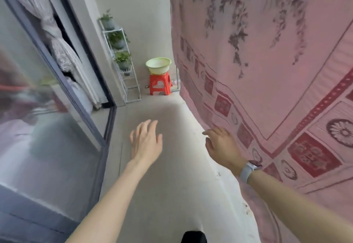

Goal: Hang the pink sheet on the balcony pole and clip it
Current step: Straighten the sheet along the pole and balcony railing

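Grey balcony floor (172,166) stretches ahead. Already draped, the pink sheet (267,61) hangs just right of the right hand (221,145), whose relaxed fingers (208,133) sit at its edge. Left hand (146,141) is spread, empty. No clips visible; clipping seemingly remains.

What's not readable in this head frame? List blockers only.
- Balcony pole: head view, covered by the pink sheet draped over it; top edge crops it.
- Clips: none visible; fitted or not, unknown.
- Right hand: at the sheet's side edge; contact unclear, motion blur.
- Left hand: fingers blurred, holds nothing visible.
- Basin on red stool: contents too far to tell.
- Room behind glass door: washed out by reflections.
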Demonstrator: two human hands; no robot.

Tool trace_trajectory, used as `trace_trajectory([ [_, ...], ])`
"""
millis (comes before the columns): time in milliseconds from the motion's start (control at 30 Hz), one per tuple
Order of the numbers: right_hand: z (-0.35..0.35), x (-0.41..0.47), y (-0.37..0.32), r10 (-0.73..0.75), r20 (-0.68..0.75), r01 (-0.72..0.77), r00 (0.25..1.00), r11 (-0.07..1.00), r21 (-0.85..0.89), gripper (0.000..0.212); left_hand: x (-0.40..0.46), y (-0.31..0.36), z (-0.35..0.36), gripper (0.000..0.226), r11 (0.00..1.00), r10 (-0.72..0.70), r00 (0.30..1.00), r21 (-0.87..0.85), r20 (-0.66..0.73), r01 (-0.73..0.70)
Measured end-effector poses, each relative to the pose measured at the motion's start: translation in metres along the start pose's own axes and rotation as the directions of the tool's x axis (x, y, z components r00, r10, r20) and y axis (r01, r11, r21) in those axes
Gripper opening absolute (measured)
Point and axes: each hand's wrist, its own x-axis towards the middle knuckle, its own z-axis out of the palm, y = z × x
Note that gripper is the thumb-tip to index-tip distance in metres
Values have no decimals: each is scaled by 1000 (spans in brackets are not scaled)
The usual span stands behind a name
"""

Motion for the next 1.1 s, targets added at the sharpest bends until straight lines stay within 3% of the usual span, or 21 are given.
trace_trajectory([
  [233, 27, 266, 6, -56, -60, 58, 997, 998, 39, 33, 252, -41, -18, 48, 999, 32, 999, -12, -43, -33],
  [500, 55, 515, -7, -118, -110, 122, 987, 992, 31, 32, 481, -75, -43, 41, 971, 44, 982, -224, -182, -85],
  [700, 117, 685, -1, -141, -171, 138, 975, 990, -30, 34, 656, -133, -10, 41, 950, 73, 974, -283, -213, -133],
  [933, 172, 887, 20, -32, -211, 9, 977, 994, -111, 36, 890, -195, 31, 38, 900, 109, 973, -395, -203, -183],
  [1100, 215, 993, 59, 31, -209, -71, 977, 980, -186, 38, 1028, -206, 90, 35, 853, 174, 977, -478, -119, -210],
])
